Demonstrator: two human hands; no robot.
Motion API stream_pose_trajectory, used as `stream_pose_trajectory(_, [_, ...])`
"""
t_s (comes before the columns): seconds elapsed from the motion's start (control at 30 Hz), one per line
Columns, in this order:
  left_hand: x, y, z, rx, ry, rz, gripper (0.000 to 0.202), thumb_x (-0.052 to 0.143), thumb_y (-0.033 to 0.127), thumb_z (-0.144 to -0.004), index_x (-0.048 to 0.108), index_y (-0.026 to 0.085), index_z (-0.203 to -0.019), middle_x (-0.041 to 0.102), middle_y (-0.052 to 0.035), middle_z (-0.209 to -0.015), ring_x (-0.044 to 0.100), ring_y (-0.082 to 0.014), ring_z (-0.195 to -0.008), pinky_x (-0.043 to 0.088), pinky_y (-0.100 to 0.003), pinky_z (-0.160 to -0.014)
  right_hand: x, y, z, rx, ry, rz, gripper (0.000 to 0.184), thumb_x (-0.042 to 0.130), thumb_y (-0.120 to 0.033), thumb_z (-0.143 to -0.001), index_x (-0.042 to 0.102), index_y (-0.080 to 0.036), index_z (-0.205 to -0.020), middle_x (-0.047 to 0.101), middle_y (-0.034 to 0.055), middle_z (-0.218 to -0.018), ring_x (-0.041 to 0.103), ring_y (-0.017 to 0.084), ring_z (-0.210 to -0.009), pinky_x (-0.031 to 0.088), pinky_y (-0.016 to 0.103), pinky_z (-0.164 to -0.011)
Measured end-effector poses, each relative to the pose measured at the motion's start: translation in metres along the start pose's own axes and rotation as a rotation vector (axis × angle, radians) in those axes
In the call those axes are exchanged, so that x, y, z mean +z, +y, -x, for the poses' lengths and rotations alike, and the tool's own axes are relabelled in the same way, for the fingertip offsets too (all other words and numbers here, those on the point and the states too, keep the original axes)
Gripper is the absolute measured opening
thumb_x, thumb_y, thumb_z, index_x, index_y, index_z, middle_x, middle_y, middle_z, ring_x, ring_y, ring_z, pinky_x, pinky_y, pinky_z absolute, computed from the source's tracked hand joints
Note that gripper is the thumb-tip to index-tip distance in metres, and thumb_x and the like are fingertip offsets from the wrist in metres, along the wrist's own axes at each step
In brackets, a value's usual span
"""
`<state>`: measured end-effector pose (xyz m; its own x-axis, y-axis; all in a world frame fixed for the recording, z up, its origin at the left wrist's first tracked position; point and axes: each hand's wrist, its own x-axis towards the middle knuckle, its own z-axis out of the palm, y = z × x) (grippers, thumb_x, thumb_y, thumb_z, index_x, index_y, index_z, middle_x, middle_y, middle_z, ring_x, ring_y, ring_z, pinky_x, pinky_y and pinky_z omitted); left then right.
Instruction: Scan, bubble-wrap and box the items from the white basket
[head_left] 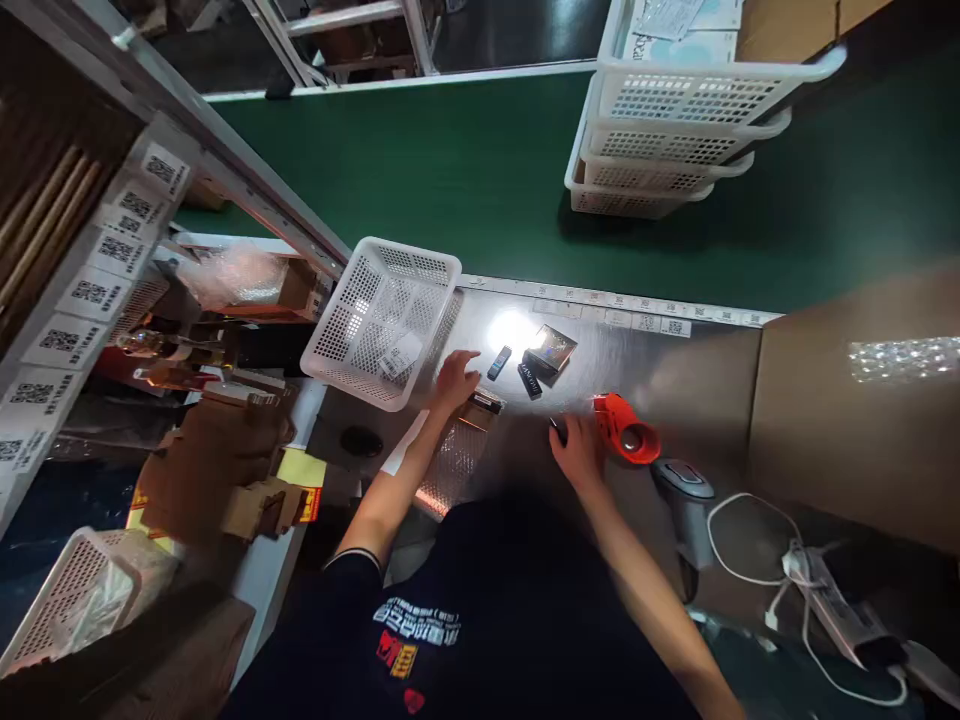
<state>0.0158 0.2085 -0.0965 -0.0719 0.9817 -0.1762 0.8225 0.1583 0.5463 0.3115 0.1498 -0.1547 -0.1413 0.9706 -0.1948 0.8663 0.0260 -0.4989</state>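
My left hand (pixel 454 380) is over the metal table beside the white basket, fingers stretched out and apart, with nothing in them. Just below its fingers lies a small brown-gold box (pixel 481 409), on or against a sheet of bubble wrap (pixel 452 462). My right hand (pixel 582 458) is closed around a small dark object (pixel 557 431); only its tip shows, so its kind is unclear. Between and beyond the hands lie a small dark-blue box (pixel 499 362), a black box with white lettering (pixel 529 381) and a shiny gold-brown box (pixel 553 350). An orange tape dispenser (pixel 628 430) stands right beside my right hand.
A white perforated basket (pixel 319 350) holding a paper slip (pixel 400 355) stands at the left. A barcode scanner (pixel 686 500) and a cabled power strip (pixel 840 605) lie right, near a large cardboard box (pixel 847 430). Stacked white baskets (pixel 675 95) stand on the green conveyor (pixel 420 160).
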Motion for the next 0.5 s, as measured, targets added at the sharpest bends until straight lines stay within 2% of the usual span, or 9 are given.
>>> stream_pose_trajectory(0.07, [0.002,0.013,-0.027,-0.057,-0.012,-0.041,0.043,0.066,0.016,-0.097,0.064,0.013,-0.140,0.067,-0.0158,-0.141,0.061,-0.0275,-0.134,0.049,-0.039,-0.115,-0.004,-0.026,-0.028,0.001,-0.081,0.044,0.036,0.054,-0.029,-0.100,0.069,-0.016,-0.130,0.072,0.0180,-0.124,0.066,0.034,-0.118,0.054,0.046,-0.103])
stream_pose_trajectory(0.13, [0.012,0.029,-0.051,-0.107,-0.095,-0.099,0.044,0.076,0.025,-0.094,0.065,0.014,-0.135,0.067,-0.0171,-0.137,0.063,-0.0304,-0.127,0.053,-0.040,-0.105,-0.004,-0.047,-0.052,0.005,-0.150,0.088,0.033,0.057,-0.029,-0.102,0.068,-0.018,-0.131,0.071,0.0171,-0.125,0.066,0.033,-0.118,0.055,0.043,-0.099])
stream_pose_trajectory(0.2, [0.021,0.042,-0.067,-0.153,-0.178,-0.145,0.039,0.081,0.026,-0.090,0.069,0.014,-0.125,0.070,-0.0171,-0.129,0.067,-0.0318,-0.118,0.054,-0.039,-0.096,-0.001,-0.060,-0.069,0.027,-0.183,0.108,0.031,0.061,-0.031,-0.102,0.067,-0.018,-0.129,0.070,0.0168,-0.124,0.068,0.032,-0.116,0.055,0.041,-0.093])
stream_pose_trajectory(0.27, [0.023,0.048,-0.074,-0.180,-0.216,-0.163,0.026,0.076,0.022,-0.093,0.070,0.016,-0.117,0.072,-0.0156,-0.121,0.069,-0.0306,-0.112,0.054,-0.039,-0.092,0.003,-0.064,-0.077,0.057,-0.197,0.099,0.032,0.061,-0.030,-0.102,0.066,-0.016,-0.130,0.069,0.0178,-0.124,0.069,0.032,-0.112,0.056,0.040,-0.088])
stream_pose_trajectory(0.37, [0.001,0.040,-0.061,-0.103,-0.155,-0.107,0.021,0.066,0.016,-0.098,0.072,0.020,-0.118,0.073,-0.0108,-0.119,0.068,-0.0269,-0.114,0.053,-0.039,-0.098,0.005,-0.056,-0.079,0.086,-0.201,0.061,0.034,0.059,-0.027,-0.102,0.066,-0.017,-0.134,0.067,0.0175,-0.128,0.071,0.031,-0.109,0.055,0.040,-0.086])
stream_pose_trajectory(0.43, [-0.023,0.025,-0.035,0.017,-0.100,-0.048,0.027,0.065,0.013,-0.096,0.074,0.022,-0.120,0.073,-0.0075,-0.119,0.066,-0.0251,-0.118,0.052,-0.040,-0.105,0.004,-0.047,-0.076,0.083,-0.198,0.029,0.035,0.058,-0.026,-0.101,0.068,-0.017,-0.133,0.068,0.0159,-0.125,0.071,0.030,-0.106,0.054,0.038,-0.086])
stream_pose_trajectory(0.5, [-0.040,0.010,0.001,0.178,-0.088,-0.001,0.032,0.066,0.011,-0.094,0.077,0.024,-0.121,0.074,-0.0059,-0.117,0.066,-0.0247,-0.118,0.052,-0.041,-0.108,0.005,-0.038,-0.070,0.077,-0.189,-0.022,0.031,0.059,-0.027,-0.099,0.072,-0.016,-0.125,0.071,0.0145,-0.114,0.070,0.028,-0.101,0.053,0.036,-0.085])
